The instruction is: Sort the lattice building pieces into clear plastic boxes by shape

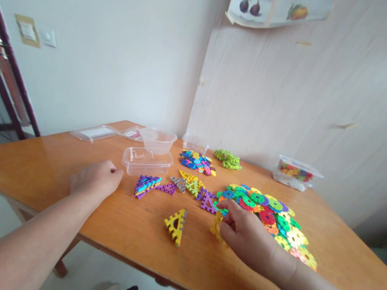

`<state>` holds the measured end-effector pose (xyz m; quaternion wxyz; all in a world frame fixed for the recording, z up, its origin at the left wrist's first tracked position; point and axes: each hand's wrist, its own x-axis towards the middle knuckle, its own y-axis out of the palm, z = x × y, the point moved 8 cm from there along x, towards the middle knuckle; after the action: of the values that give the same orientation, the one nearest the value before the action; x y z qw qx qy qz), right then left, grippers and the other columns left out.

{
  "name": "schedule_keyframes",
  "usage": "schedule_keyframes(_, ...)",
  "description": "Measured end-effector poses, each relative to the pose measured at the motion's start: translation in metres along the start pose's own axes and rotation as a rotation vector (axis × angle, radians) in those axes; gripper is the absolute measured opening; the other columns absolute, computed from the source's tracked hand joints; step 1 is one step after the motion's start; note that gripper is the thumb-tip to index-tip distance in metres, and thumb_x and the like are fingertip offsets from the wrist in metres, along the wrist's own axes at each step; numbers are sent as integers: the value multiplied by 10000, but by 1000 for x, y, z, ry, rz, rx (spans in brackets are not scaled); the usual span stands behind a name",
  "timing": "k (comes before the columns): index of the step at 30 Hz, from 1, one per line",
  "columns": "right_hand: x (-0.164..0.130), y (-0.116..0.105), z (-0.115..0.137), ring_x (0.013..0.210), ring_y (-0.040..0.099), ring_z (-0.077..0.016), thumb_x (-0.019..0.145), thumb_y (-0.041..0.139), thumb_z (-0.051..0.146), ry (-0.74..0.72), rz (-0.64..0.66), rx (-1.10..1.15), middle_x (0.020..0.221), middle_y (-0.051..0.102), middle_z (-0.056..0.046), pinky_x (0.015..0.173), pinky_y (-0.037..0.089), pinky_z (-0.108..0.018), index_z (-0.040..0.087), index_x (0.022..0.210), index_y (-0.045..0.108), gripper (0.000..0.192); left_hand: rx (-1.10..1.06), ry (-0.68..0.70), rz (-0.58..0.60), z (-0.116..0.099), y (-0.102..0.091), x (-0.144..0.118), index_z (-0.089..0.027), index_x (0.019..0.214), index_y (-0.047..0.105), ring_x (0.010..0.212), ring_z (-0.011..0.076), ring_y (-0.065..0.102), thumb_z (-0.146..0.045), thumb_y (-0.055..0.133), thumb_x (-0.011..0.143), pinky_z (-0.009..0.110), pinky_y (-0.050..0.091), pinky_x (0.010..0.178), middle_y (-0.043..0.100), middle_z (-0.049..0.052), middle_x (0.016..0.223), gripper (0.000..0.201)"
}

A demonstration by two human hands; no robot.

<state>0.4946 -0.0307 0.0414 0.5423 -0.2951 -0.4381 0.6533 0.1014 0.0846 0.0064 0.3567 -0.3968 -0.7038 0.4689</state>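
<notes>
My left hand (99, 179) rests on the table as a closed fist at the left, and no piece shows in it. To its right lies a stack of purple, blue and yellow notched triangles (147, 186). My right hand (244, 229) is closed, its fingers bent over a yellow notched piece (217, 225) that the hand partly hides. Between my hands, a yellow triangle block (176, 226) with notched edges and a round hole sits near the front edge. Behind it are loose triangles: purple (209, 202), grey (180, 182) and light green (192, 187).
A pile of colourful notched discs (271, 214) spreads behind my right hand. Farther back are small shiny discs (198, 162), green pieces (227, 159), clear tubs (147, 162), a flat lid (94, 132) and a filled clear box (297, 172). The wall borders the table's back.
</notes>
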Motion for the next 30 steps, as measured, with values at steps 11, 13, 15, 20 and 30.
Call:
schedule_keyframes(11,-16,-15,-9,924,642,-231,837,596,380,-63,75,-203,1100,681,-84,777,459,-329,249,1241,620,425,-6,-2,10,-1,0,0,-299,963,697,942,381,652,-537,458,811,486,449,752,720,127,994,370)
schedule_keyframes(13,-21,-13,-3,1121,588,-276,814,639,405,-157,140,-199,1299,607,-94,933,442,-387,279,1362,551,569,-5,-6,7,-1,-1,0,-306,965,697,944,380,652,-538,452,814,489,448,756,720,123,992,370)
schedule_keyframes(15,-25,-9,0,1239,519,-298,805,660,408,-210,203,-185,1410,535,-83,1021,402,-424,302,1434,479,663,-2,-7,10,-2,-1,-1,-305,964,697,941,377,653,-536,450,816,486,450,756,721,121,986,369)
schedule_keyframes(20,-25,-6,-3,1184,558,-285,807,665,381,-199,245,-165,1358,574,-70,1027,407,-438,322,1383,530,594,-1,-12,2,-4,-4,-5,-298,944,705,929,368,657,-537,468,809,463,458,734,727,119,969,364)
schedule_keyframes(30,-19,-4,3,1192,539,-302,763,704,505,-166,245,-151,1335,564,-85,1019,413,-442,300,1330,564,619,-2,-8,-5,-4,-5,-6,-300,952,707,928,360,659,-515,479,807,446,454,745,733,109,987,345)
